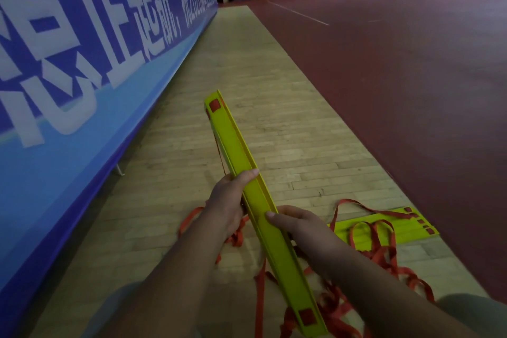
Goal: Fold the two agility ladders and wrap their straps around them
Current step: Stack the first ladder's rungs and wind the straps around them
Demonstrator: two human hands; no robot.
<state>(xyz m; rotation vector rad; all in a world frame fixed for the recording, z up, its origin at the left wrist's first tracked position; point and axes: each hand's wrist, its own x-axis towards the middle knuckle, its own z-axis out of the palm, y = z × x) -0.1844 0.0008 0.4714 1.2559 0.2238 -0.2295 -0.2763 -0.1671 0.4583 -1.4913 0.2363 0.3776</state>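
Indoors, wooden floor (274, 118) beside blue banner (82, 63), both hands (227, 200) gripping stacked yellow rungs (241, 162).

Left hand (229, 200) and right hand (295, 223) both raised ahead, forearms extended, fingers curled in grip, thumbs on top.

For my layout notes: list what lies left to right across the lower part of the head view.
Blue banner wall with white lettering → left hand → right hand → folded yellow ladder rungs lying on the wooden floor → dark red court floor.
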